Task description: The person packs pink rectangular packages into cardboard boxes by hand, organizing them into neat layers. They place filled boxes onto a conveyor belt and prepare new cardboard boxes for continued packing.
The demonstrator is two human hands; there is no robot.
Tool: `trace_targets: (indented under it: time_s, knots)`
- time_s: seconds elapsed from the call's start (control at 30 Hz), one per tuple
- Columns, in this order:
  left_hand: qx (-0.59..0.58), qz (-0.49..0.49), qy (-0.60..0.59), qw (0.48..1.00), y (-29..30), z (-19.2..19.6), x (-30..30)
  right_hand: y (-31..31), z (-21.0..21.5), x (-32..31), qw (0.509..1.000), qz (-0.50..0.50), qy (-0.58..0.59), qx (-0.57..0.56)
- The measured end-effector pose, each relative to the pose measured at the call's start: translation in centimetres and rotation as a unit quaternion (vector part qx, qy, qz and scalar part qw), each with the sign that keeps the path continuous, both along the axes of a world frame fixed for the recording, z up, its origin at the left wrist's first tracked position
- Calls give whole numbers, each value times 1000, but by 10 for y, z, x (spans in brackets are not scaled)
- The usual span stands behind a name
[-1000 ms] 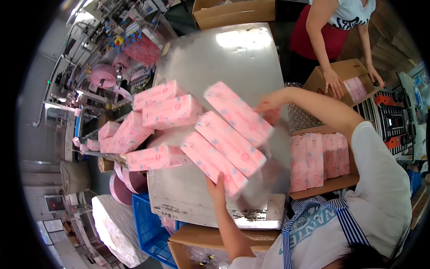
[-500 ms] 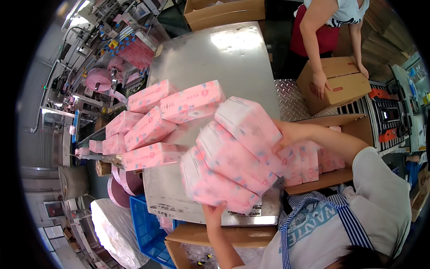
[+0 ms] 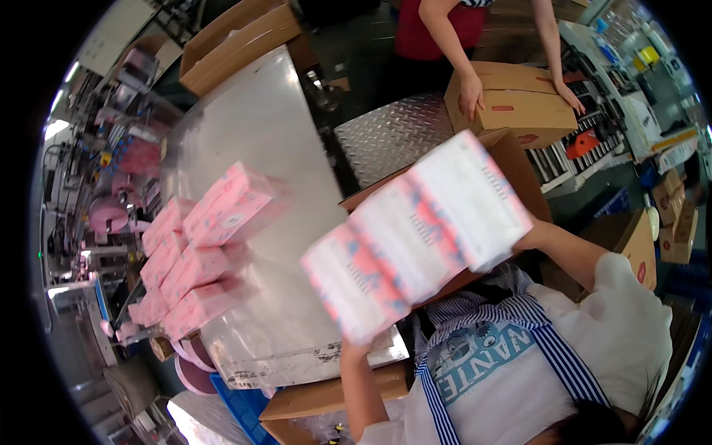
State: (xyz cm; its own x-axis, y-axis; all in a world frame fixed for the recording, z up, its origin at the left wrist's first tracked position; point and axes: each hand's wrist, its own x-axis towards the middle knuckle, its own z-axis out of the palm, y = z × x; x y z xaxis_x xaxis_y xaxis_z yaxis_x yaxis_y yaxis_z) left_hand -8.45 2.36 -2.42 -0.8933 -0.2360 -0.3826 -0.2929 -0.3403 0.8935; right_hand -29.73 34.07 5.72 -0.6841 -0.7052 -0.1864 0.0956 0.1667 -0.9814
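Three pink-and-white tissue packs (image 3: pixel 408 230), side by side in a row, are pressed between my two hands above the table's right edge. My left hand (image 3: pixel 355 350) is closed against the near left end of the row; its fingers are mostly hidden under the packs. At the other end, my right hand (image 3: pixel 529 235) grips the outer pack. The row is tilted, its pale ends facing up, and slightly blurred. Beneath it stands an open cardboard carton (image 3: pixel 519 165), largely covered by the packs. Several more tissue packs (image 3: pixel 230 204) lie on the left of the metal table (image 3: pixel 297 297).
Across from me, a co-worker's hands (image 3: pixel 472 95) rest on a closed carton (image 3: pixel 519 93) on a roller conveyor (image 3: pixel 547 176). A patterned metal plate (image 3: pixel 393 137) lies before it. An open carton (image 3: pixel 326 393) and blue crate (image 3: pixel 241 400) stand at the near table edge. Machinery fills the left.
The view has turned rightward. My hands have carried the three packs toward the open carton and tipped them so their pale ends face up.
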Motion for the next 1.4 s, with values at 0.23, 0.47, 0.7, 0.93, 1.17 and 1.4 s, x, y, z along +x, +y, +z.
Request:
trace_targets:
  time_s: [0.23, 0.47, 0.7, 0.93, 1.17, 1.4]
  knots:
    - [127, -187, -174, 958, 120, -46, -142, 110, -66, -2, 953, -274, -102, 75]
    - [-586, -276, -115, 753, 170, -83, -173, 91, -107, -7, 690, -319, 514, 398]
    - [-571, -431, -68, 695, 230, -73, -159, 94, -175, -93, 814, -59, 298, 495]
    - [-548, -385, -145, 728, 186, -68, -142, 144, -65, -32, 829, -241, 242, 442]
    - [-568, -342, -132, 737, 135, -65, -149, 217, -76, -101, 896, -190, 155, 370]
    - [-595, -8, -242, 767, 124, -61, -129, 229, -83, -120, 854, -148, 118, 485]
